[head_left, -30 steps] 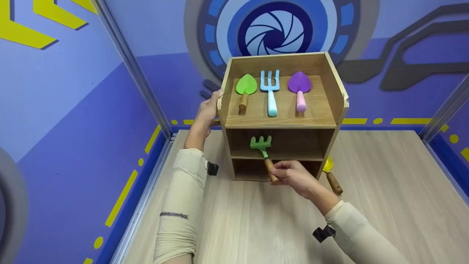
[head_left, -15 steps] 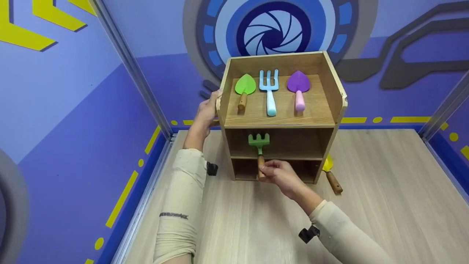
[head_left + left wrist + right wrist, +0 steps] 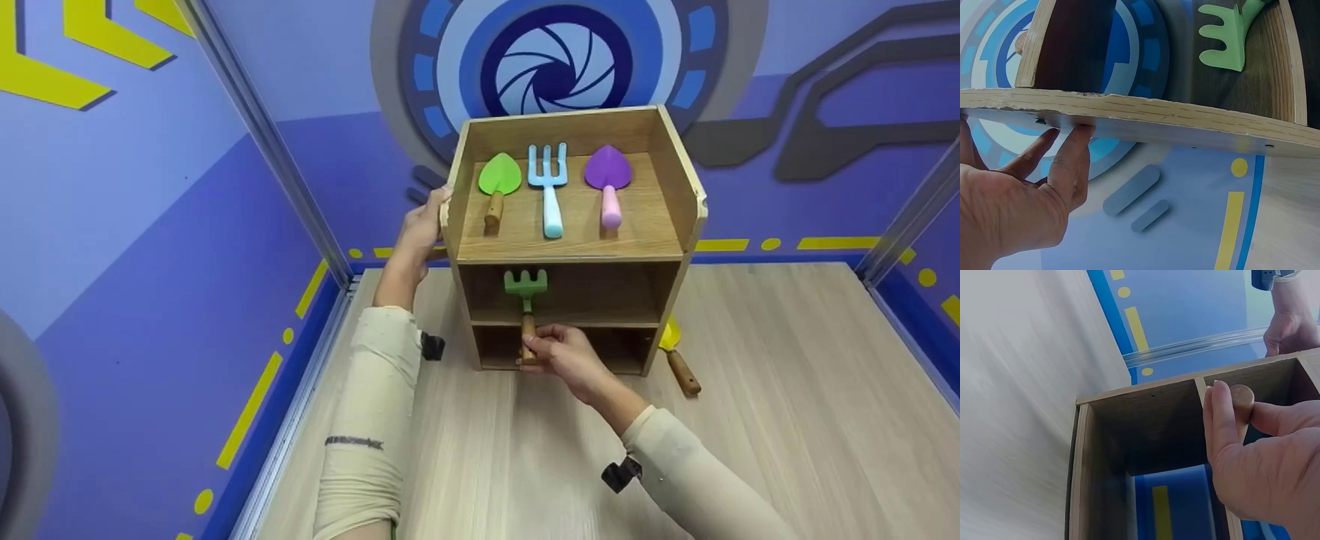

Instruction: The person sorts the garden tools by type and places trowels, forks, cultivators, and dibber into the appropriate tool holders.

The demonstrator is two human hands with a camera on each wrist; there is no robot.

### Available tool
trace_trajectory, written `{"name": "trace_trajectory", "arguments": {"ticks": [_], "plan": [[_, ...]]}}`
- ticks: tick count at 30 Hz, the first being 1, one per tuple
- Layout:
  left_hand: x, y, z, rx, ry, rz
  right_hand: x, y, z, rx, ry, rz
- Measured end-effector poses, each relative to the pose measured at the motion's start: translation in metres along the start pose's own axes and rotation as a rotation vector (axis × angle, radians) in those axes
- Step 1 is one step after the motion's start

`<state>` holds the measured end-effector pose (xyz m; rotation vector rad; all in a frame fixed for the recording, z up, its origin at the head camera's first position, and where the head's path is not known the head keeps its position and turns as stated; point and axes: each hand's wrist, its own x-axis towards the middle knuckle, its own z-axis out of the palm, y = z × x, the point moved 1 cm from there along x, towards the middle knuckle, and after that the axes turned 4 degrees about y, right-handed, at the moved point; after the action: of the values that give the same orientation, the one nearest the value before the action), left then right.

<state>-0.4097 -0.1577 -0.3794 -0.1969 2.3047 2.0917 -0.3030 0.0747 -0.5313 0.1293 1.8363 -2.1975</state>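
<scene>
My right hand (image 3: 571,361) pinches the wooden handle of a green toy hand rake (image 3: 526,284) in the head view. Its tines point up and back, inside the middle compartment of a small wooden shelf (image 3: 571,249). The handle's butt end sticks out at the front, over the lower board. In the right wrist view, thumb and fingers close on that handle (image 3: 1243,396). My left hand (image 3: 421,232) is at the shelf's left side, near the top. From the left wrist view, its extended fingers (image 3: 1069,154) touch the side panel's outer face.
On the top shelf lie a green trowel (image 3: 499,174), a light blue fork (image 3: 550,191) and a purple trowel (image 3: 608,168) with a pink handle. A yellow-headed tool (image 3: 683,371) with a wooden handle is on the table right of the shelf. Printed walls stand behind and beside.
My right hand has carried the hand rake left and slightly up, deeper into the middle compartment, and the rake has turned more upright. My left hand stays at the shelf's side.
</scene>
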Motion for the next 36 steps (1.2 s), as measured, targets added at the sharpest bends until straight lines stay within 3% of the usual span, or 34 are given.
{"name": "trace_trajectory", "arguments": {"ticks": [11,15,21,28,36], "plan": [[-0.001,0.0,-0.002,0.004,0.013,-0.014,-0.003,0.006,-0.007,-0.008,-0.142,-0.045],[0.0,0.001,-0.001,-0.002,0.014,-0.01,-0.003,0.005,-0.006,-0.054,-0.151,-0.087],[0.001,0.001,0.0,-0.017,0.015,-0.003,-0.003,0.004,-0.005,-0.127,-0.102,-0.116],[0.002,-0.001,0.0,-0.024,0.02,-0.001,0.002,0.006,-0.002,-0.126,-0.065,-0.124],[0.003,-0.001,0.0,-0.021,0.02,-0.011,0.011,0.006,-0.001,-0.256,0.103,-0.186]]}}
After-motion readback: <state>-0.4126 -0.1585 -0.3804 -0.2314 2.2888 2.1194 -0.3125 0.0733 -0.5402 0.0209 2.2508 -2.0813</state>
